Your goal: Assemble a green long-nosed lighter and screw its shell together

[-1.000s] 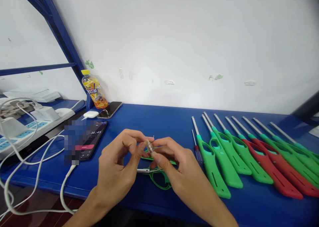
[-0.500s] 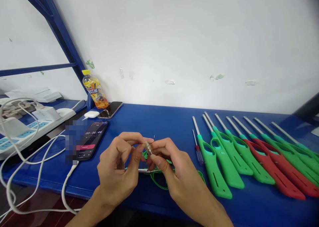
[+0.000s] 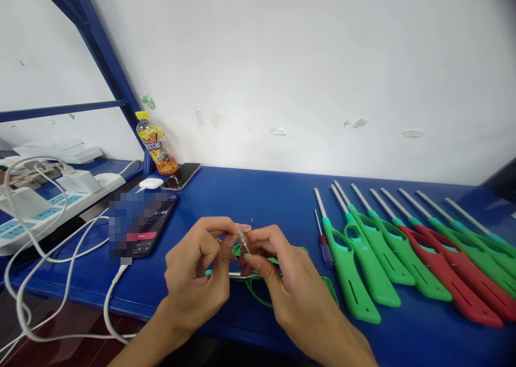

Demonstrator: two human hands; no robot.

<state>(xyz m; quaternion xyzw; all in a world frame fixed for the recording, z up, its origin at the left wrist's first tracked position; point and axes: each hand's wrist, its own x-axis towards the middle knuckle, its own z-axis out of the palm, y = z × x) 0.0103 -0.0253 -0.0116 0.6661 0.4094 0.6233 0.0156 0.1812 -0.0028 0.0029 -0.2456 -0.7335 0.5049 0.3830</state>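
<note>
Both hands meet over the near part of the table. My right hand (image 3: 288, 289) pinches a small metal and clear fitting (image 3: 244, 243) between thumb and fingers, with the piece tilted. My left hand (image 3: 197, 265) is closed in a pinch at the upper end of that same fitting; its fingertips partly cover it. Beneath the hands lies an opened green lighter casing (image 3: 258, 296), mostly hidden, with a silver tube (image 3: 237, 275) beside it. Right of my right hand is a small screwdriver (image 3: 325, 249) with a purple, see-through handle.
Long-nosed lighters with green (image 3: 357, 281) and red (image 3: 443, 273) handles lie in a row at right. At left are a charging phone (image 3: 159, 224), another phone (image 3: 182, 176), a drink bottle (image 3: 158, 146), white cables (image 3: 107, 302) and a power strip (image 3: 60, 211). A tiny pin (image 3: 252, 220) lies beyond the hands.
The view has shifted slightly, so everything sits a little further right. Both hands keep their pinch on the fitting, with only slight finger movement.
</note>
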